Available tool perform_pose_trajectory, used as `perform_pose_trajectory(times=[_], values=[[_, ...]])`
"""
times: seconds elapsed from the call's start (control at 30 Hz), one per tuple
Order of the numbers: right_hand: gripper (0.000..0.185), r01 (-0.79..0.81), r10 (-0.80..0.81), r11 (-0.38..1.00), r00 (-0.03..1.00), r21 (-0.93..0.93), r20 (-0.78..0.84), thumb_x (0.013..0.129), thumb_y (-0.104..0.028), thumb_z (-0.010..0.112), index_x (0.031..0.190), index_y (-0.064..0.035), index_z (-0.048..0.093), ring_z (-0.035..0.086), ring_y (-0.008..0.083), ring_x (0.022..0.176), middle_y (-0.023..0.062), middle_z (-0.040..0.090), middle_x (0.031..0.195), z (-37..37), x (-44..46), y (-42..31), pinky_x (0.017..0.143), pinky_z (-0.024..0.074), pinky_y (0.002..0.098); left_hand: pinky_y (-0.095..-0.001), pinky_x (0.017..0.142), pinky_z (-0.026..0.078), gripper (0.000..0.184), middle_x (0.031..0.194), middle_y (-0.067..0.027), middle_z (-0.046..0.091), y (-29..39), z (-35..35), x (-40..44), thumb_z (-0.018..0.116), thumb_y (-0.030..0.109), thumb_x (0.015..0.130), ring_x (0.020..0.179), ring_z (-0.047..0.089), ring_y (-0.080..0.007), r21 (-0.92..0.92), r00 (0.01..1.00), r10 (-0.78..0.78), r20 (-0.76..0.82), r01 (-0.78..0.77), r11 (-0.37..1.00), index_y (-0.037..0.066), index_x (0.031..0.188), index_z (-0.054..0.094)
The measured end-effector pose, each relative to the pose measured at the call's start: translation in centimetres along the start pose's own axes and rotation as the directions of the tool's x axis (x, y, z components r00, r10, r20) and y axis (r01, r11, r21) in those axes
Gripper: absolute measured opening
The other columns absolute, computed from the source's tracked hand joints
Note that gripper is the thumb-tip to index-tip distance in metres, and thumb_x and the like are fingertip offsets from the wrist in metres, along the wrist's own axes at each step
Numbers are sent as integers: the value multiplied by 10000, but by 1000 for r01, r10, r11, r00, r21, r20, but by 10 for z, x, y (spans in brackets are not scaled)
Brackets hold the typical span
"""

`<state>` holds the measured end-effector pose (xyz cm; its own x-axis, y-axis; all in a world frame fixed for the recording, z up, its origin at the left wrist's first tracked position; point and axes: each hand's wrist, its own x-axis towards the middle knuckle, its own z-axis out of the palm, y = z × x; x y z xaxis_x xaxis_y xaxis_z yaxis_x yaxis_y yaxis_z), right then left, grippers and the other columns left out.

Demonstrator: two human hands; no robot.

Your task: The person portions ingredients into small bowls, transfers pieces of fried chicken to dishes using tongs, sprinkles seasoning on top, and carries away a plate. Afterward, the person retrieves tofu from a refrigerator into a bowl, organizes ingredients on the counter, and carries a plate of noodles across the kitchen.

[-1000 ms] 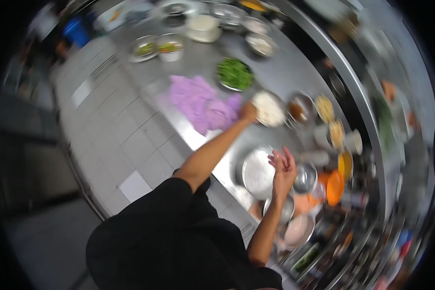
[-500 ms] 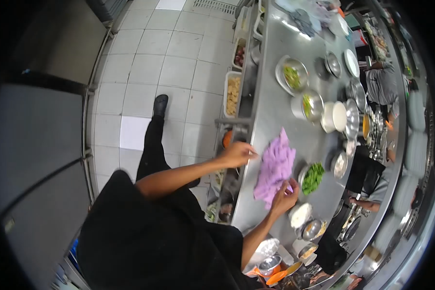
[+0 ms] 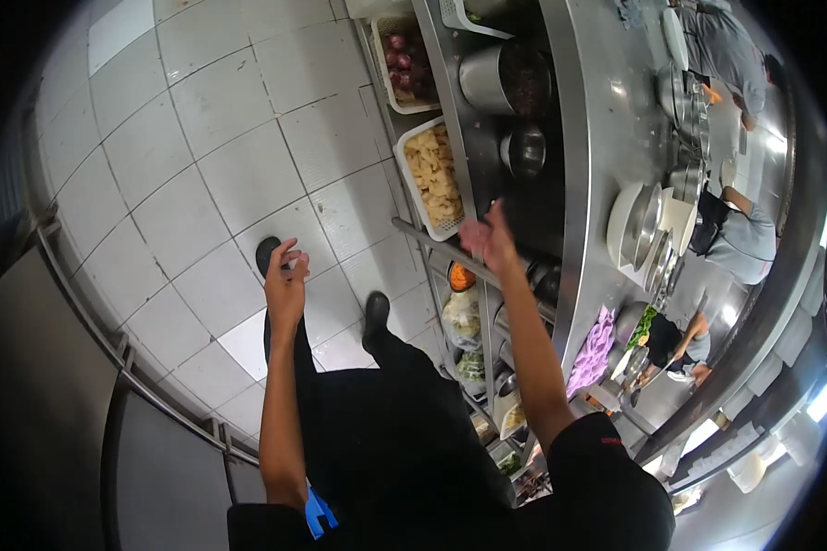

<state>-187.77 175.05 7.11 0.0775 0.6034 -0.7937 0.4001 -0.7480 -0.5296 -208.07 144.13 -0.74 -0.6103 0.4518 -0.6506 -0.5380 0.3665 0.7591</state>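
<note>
My left hand (image 3: 286, 275) hangs over the tiled floor with loosely bent fingers and nothing in it. My right hand (image 3: 490, 241) is out by the shelf under the counter, fingers apart, somewhat blurred and holding nothing I can see. Close to it is a white basket (image 3: 409, 186) of pale yellow chunks (image 3: 435, 174). Beyond that, another basket holds red onions (image 3: 397, 62). A small steel bowl (image 3: 524, 150) and a big metal pot (image 3: 482, 78) stand on the dark shelf. The purple cloth (image 3: 593, 354) lies on the counter, away from both hands.
A steel counter (image 3: 597, 156) runs along the right, with stacked bowls (image 3: 648, 225) on it. Co-workers in grey shirts (image 3: 730, 50) stand across it. A metal rail (image 3: 432, 241) juts out by the baskets. Bagged vegetables (image 3: 464, 320) sit lower down. Tiled floor (image 3: 202, 138) lies left.
Both hands have left the counter; my right hand has let go of the purple cloth. The view has turned toward the floor and the under-counter shelf.
</note>
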Motion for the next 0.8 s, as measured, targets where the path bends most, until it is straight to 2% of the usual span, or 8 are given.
perform_pose_trajectory(times=[0.07,0.17,0.3,0.37,0.43,0.57,0.63,0.8], values=[[639,-71,86,863,996,500,-8,895,-529,495,1196,33,459,636,269,885,224,626,1020,-7,80,-44,804,539,402,-274,643,472,375,979,-72,619,15,6,19,609,224,884,750,594,-148,13,997,-13,75,12,1000,88,1224,523],[497,354,-309,768,935,534,-176,933,-406,498,1171,29,477,636,276,868,208,628,963,-23,157,-28,781,555,388,-249,724,470,408,1074,-75,593,53,44,45,630,262,878,858,601,-149,-34,965,8,262,1,999,123,1245,516],[419,295,-293,956,951,1,-93,922,-334,538,1108,42,535,630,235,803,157,606,998,-2,58,-5,693,538,317,-393,881,461,582,1216,-133,516,115,129,86,672,348,835,1086,537,-261,-203,894,70,443,24,979,178,1332,422],[608,275,-295,874,955,-401,14,875,-286,611,1314,57,367,610,287,975,198,525,1205,36,7,-26,828,518,346,-404,925,438,641,1230,-126,508,110,164,116,679,347,813,1134,509,-255,-246,738,-183,649,431,868,151,1353,396],[750,550,-794,25,518,-834,317,842,-357,650,1362,61,308,541,305,1107,233,463,1302,58,3,-69,971,412,390,-327,962,410,596,1208,-98,517,111,157,142,606,171,793,1118,510,-202,-408,678,-57,732,504,761,57,1338,395],[766,679,-817,166,500,-715,285,845,-452,621,1351,55,349,451,313,1234,248,463,1315,137,37,-171,1035,320,348,-330,959,400,601,1181,-96,520,102,143,173,571,206,781,1137,485,-210,-439,760,0,650,375,817,64,1339,397],[715,556,-613,273,729,-785,304,872,-492,562,1308,57,421,458,319,1232,250,500,1278,132,84,-189,1026,326,345,-324,977,373,613,1191,-104,515,115,147,180,573,239,780,1156,466,-208,-418,764,-5,645,358,835,64,1339,396],[734,482,-720,249,672,-840,173,898,-561,452,1274,69,456,499,348,1178,260,543,1213,133,96,-183,1004,348,354,-316,1011,321,592,1204,-105,508,123,170,185,551,268,799,1154,461,-199,-511,820,127,558,219,831,61,1330,393]])
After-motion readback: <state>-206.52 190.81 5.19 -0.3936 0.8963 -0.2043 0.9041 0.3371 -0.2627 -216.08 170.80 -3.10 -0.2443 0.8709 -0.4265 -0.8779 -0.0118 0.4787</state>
